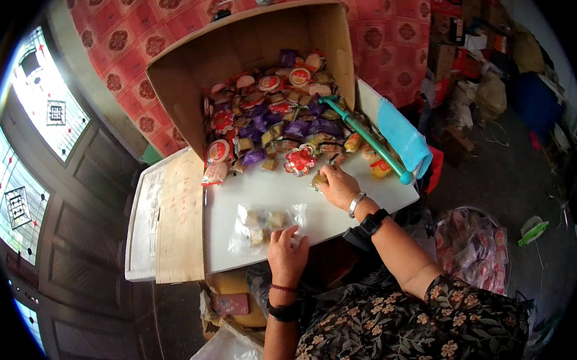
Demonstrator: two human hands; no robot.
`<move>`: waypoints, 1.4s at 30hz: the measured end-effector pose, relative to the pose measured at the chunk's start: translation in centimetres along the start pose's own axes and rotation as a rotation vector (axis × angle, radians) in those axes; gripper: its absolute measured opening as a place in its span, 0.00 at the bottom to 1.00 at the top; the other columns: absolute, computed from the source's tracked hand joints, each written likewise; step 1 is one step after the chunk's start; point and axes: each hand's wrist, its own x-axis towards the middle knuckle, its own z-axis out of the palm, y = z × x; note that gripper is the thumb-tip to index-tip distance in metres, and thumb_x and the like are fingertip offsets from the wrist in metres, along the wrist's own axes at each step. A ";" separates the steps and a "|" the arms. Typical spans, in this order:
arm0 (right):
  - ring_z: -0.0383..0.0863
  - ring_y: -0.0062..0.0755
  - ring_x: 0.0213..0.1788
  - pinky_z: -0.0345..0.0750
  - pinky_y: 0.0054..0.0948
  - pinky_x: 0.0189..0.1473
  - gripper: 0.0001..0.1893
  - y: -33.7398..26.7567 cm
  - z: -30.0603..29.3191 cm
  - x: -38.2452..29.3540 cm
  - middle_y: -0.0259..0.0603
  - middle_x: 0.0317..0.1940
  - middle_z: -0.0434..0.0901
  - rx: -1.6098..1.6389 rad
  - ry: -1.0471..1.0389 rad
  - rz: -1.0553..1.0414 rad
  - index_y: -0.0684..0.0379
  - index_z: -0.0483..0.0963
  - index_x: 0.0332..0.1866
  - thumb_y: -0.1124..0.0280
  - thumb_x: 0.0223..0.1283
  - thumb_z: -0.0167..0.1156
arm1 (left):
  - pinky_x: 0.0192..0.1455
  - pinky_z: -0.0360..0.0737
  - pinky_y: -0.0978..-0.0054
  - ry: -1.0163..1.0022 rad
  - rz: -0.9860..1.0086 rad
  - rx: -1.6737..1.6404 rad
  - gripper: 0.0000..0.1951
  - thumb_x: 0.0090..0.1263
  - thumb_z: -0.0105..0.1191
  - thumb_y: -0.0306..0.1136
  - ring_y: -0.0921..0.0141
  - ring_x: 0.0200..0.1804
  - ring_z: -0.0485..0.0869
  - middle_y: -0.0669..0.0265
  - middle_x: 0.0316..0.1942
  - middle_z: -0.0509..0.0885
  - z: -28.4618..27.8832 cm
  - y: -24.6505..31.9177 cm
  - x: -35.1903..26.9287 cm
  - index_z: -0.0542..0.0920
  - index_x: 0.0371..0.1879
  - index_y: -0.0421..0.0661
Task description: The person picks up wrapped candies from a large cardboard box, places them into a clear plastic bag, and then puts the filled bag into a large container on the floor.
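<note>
My right hand (338,185) grips a small wrapped snack (319,179) with a yellow-green filling, just above the white tabletop (231,192). On the table's near side lies a clear plastic bag (242,225) holding several small wrapped pieces (276,220). My left hand (288,257) rests at the bag's near right edge, fingers apart, apparently touching the plastic. Beyond both hands a pile of packaged snacks (296,128) spills from a cardboard box (178,93) on its side. In front of the pile sits a red flower-shaped packet (300,160).
A green-handled tool (371,138) lies across the pile's right side. A light blue cloth (402,131) hangs over the right edge. At left is a wooden board (179,218) with handwriting. Filled plastic packs (472,251) stand on the floor at right, near a small green fan (532,230).
</note>
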 end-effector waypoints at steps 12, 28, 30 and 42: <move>0.78 0.52 0.42 0.76 0.41 0.47 0.23 -0.1 0.3 -2.4 0.55 0.41 0.78 0.188 0.048 -0.047 0.65 0.70 0.40 0.58 0.47 0.69 | 0.33 0.77 0.70 0.065 0.003 -0.010 0.06 0.59 0.60 0.27 0.63 0.28 0.79 0.60 0.28 0.78 0.4 0.5 -0.2 0.81 0.34 0.44; 0.68 0.14 0.25 0.68 0.21 0.27 0.12 -1.5 0.2 -5.4 0.28 0.22 0.74 0.760 -0.262 0.108 0.64 0.76 0.27 0.66 0.61 0.61 | 0.31 0.74 0.73 0.271 -0.046 -0.259 0.03 0.61 0.58 0.23 0.67 0.26 0.76 0.62 0.25 0.77 1.8 0.3 0.5 0.78 0.31 0.41; 0.70 0.19 0.24 0.70 0.27 0.28 0.15 -1.5 0.7 -5.6 0.34 0.19 0.74 0.691 -0.249 0.071 0.66 0.76 0.27 0.63 0.58 0.62 | 0.33 0.74 0.75 0.284 -0.070 -0.244 0.02 0.62 0.58 0.23 0.70 0.27 0.76 0.63 0.25 0.77 1.6 0.7 0.6 0.78 0.30 0.41; 0.76 0.30 0.23 0.74 0.34 0.29 0.10 -3.3 1.9 -6.5 0.48 0.19 0.78 0.560 -0.259 -0.098 0.68 0.75 0.28 0.70 0.56 0.60 | 0.28 0.75 0.67 0.225 0.089 -0.064 0.03 0.63 0.57 0.23 0.61 0.26 0.77 0.60 0.26 0.76 1.3 2.6 -0.1 0.79 0.34 0.43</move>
